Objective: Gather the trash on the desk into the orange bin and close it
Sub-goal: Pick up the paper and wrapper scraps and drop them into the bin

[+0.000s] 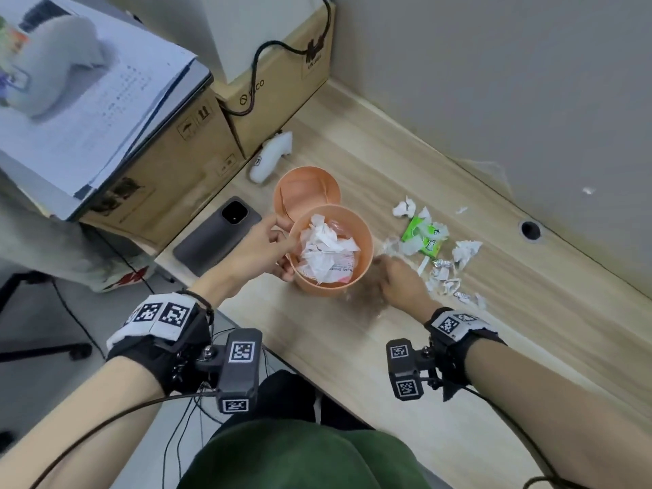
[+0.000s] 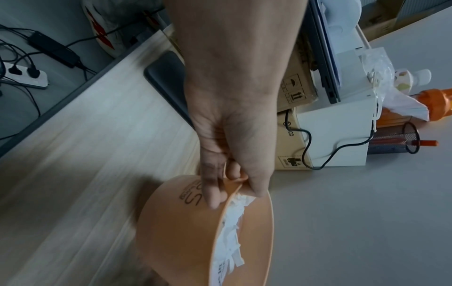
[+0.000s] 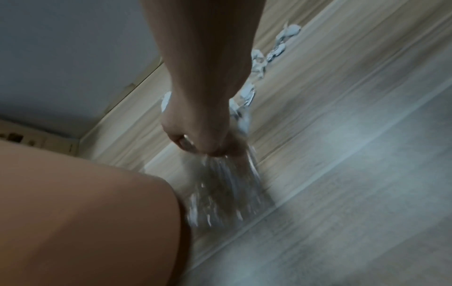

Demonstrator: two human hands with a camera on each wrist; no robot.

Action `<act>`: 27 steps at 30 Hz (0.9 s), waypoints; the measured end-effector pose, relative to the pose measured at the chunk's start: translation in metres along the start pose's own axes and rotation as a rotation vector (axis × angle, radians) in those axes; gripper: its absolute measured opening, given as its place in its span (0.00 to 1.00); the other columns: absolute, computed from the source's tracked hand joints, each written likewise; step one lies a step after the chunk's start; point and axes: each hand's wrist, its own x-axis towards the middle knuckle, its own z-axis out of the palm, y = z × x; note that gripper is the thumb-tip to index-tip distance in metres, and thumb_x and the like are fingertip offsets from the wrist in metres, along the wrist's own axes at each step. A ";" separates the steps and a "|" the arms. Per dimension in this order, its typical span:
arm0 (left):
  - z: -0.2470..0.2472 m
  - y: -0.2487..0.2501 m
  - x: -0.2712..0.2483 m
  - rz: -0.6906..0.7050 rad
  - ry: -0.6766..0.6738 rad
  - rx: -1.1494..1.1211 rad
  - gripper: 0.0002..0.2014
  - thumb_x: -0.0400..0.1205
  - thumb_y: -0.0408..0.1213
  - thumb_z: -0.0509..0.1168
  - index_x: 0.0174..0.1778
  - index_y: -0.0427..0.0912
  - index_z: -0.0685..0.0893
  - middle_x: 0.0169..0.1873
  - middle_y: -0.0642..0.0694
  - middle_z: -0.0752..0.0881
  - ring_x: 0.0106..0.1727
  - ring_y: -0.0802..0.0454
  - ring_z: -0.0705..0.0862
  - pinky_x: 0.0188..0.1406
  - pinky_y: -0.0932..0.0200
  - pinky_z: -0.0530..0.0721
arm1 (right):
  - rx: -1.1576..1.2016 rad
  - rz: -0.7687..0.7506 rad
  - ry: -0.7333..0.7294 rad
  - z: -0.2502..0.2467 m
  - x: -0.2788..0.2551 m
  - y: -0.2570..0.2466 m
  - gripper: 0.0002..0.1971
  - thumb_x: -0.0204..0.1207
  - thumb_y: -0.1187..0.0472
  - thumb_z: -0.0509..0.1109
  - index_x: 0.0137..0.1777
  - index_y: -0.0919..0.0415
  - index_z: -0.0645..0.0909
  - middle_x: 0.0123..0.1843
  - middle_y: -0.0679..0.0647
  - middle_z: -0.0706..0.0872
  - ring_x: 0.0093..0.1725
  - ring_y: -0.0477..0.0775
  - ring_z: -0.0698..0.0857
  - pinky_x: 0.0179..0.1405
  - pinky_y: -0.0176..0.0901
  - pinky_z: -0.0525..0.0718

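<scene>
The orange bin (image 1: 365, 248) stands on the wooden desk with its lid (image 1: 303, 190) swung open behind it and crumpled white paper (image 1: 324, 248) inside. My left hand (image 1: 278, 247) pinches the bin's rim (image 2: 234, 185) at the left side, thumb inside and fingers outside. My right hand (image 1: 395, 277) is just right of the bin, fingers curled round a clear crinkled plastic wrapper (image 3: 227, 185) that hangs blurred below it. Loose trash lies to the right: a green packet (image 1: 423, 238), white paper scraps (image 1: 465, 250) and foil bits (image 1: 444, 277).
A dark phone (image 1: 218, 234) lies face down left of the bin. Cardboard boxes (image 1: 169, 171) with papers on top line the back left, with a white controller (image 1: 270, 157) beside them. The grey wall (image 1: 494, 82) borders the desk on the right; a cable hole (image 1: 530, 230) sits near it.
</scene>
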 end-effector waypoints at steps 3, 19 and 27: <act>0.012 0.003 0.006 -0.001 -0.042 0.025 0.14 0.81 0.36 0.69 0.58 0.36 0.75 0.34 0.41 0.84 0.23 0.50 0.81 0.28 0.56 0.87 | 0.203 0.115 0.033 -0.019 -0.020 0.007 0.12 0.74 0.68 0.62 0.54 0.62 0.84 0.53 0.62 0.89 0.54 0.63 0.86 0.47 0.42 0.79; 0.118 -0.010 0.024 -0.081 -0.225 0.136 0.22 0.79 0.31 0.70 0.66 0.33 0.70 0.37 0.41 0.86 0.27 0.48 0.86 0.36 0.52 0.92 | 0.161 -0.144 0.173 -0.088 -0.075 -0.016 0.07 0.74 0.63 0.66 0.50 0.59 0.82 0.47 0.55 0.85 0.53 0.59 0.81 0.55 0.55 0.80; 0.132 -0.005 0.025 -0.048 -0.284 0.152 0.19 0.82 0.36 0.69 0.65 0.36 0.71 0.45 0.35 0.81 0.26 0.50 0.88 0.35 0.52 0.92 | 0.025 0.071 -0.549 -0.091 -0.075 -0.030 0.23 0.84 0.56 0.52 0.79 0.55 0.63 0.77 0.63 0.73 0.73 0.64 0.73 0.65 0.49 0.70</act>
